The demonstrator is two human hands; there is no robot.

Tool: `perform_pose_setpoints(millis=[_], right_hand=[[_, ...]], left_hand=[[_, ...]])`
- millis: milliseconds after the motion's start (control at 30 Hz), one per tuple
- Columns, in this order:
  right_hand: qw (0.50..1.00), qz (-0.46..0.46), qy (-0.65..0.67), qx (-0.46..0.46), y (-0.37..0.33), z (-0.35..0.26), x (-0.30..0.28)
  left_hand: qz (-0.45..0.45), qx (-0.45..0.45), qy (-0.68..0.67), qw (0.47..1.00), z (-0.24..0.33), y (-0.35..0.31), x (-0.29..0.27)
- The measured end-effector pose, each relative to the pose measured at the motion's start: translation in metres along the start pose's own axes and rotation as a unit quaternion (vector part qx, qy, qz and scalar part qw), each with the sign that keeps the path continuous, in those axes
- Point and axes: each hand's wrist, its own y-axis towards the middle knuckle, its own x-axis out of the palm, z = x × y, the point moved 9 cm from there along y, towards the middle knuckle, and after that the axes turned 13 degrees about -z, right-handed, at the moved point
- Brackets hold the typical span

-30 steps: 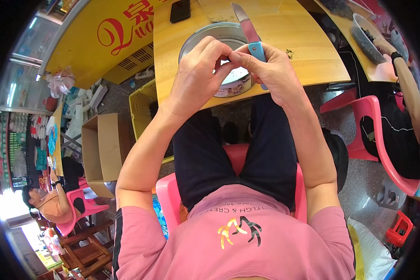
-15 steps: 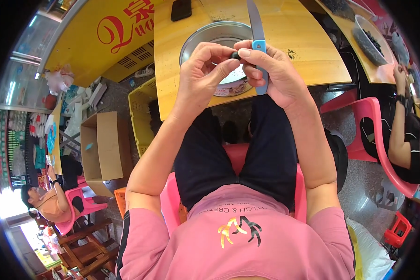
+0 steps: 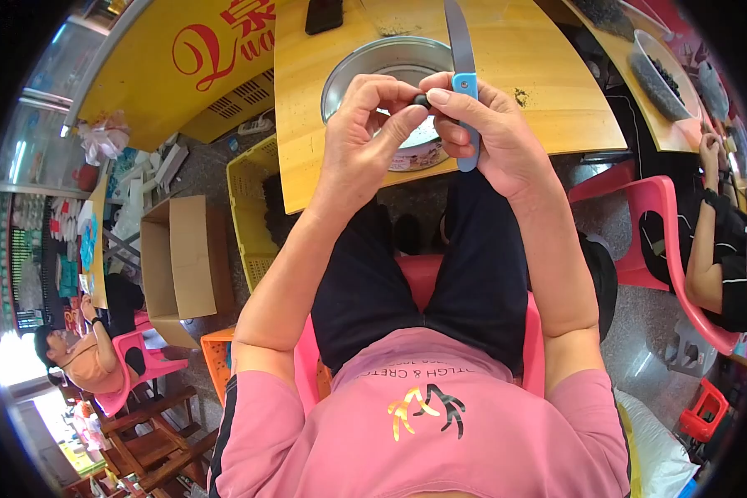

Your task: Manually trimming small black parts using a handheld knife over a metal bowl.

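Between the fingertips of my two hands is a small dark round piece (image 3: pixel 422 100); its kind is too small to make out. My left hand (image 3: pixel 373 129) pinches it from the left with thumb and forefinger. My right hand (image 3: pixel 485 124) meets it with thumb and forefinger from the other side, and grips a folding knife with a blue handle (image 3: pixel 466 141) in its palm and fingers. The knife's open blade (image 3: pixel 457 37) points up, away from the dark piece. Both hands hover above the near side of a round metal tin (image 3: pixel 340 83) on the wooden table.
A black phone (image 3: pixel 324 15) lies at the table's far left, and dark crumbs (image 3: pixel 520 97) are scattered right of the tin. A yellow crate (image 3: pixel 253 216) and a cardboard box (image 3: pixel 199 266) stand at left. Other people sit at both sides; a clear tub (image 3: pixel 660 79) holds dark pieces.
Both hands stay almost in place around the dark piece. The knife keeps its upright position in my right hand. The whole view has shifted very slightly.
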Motion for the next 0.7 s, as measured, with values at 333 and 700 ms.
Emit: perform_pose_setpoints(millis=[333, 700], right_hand=[[0.844, 0.063, -0.474, -0.243, -0.016, -0.052, 0.022], [0.716, 0.05, -0.626, -0.304, -0.022, -0.058, 0.045]], left_hand=[[0.017, -0.062, -0.135, 0.989, -0.001, -0.006, -0.011], [0.018, -0.045, -0.176, 0.983, -0.001, -0.006, -0.011]])
